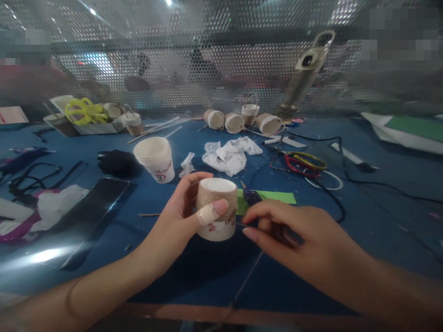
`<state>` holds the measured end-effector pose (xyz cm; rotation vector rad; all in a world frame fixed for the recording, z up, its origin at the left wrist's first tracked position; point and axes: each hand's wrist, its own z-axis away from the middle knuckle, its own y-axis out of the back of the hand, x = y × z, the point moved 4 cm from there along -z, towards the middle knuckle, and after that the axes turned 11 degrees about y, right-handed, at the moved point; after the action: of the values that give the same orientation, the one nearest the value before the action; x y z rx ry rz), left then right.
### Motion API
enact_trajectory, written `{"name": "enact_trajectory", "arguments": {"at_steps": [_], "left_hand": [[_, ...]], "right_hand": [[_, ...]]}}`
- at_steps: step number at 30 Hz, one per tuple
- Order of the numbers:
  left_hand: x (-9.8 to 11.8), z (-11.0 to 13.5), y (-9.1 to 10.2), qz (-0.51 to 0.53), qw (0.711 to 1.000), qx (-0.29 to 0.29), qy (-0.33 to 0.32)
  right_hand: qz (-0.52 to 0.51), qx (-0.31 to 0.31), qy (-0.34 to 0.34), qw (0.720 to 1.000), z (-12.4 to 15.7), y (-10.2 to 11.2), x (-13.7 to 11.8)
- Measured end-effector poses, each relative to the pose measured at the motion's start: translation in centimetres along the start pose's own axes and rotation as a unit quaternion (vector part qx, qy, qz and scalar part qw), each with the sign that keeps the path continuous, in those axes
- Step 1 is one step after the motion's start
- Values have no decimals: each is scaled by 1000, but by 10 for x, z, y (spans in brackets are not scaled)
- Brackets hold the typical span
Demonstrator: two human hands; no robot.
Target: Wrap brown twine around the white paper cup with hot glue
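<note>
My left hand [187, 210] is wrapped round a paper cup [217, 233], its thumb bandaged with a plaster. Brown twine [209, 197] covers the cup's upper part in wound rows; the lower band shows bare white with a red print. At the cup's right side my right hand [287, 226] pinches a thin strand of twine [239, 224], which trails down past the table's front edge. Just behind those fingers a dark glue gun [251, 196] rests with its nozzle over a green strip [277, 197].
Stacked paper cups [154, 159], white lace [230, 154] and a black phone [98, 221] lie around. Red-and-yellow-handled scissors [304, 163] and a black cable [341, 161] are at right. Twine-covered cups [235, 122] line the back before a perforated metal screen [173, 60].
</note>
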<state>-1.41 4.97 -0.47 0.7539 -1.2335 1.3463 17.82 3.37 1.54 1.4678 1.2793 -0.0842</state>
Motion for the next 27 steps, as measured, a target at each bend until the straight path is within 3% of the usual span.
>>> {"name": "enact_trajectory", "arguments": {"at_steps": [5,16,27], "left_hand": [[-3,0,0,-17,1000,-12,9],[-6,1,-2,-58,998,-22,19],[-12,2,-4,4,996,-47,77]], "right_hand": [[36,12,30,999,0,3,-1],[-8,25,8,1000,2,5,3],[-41,25,-13,999,4,6,5]]}}
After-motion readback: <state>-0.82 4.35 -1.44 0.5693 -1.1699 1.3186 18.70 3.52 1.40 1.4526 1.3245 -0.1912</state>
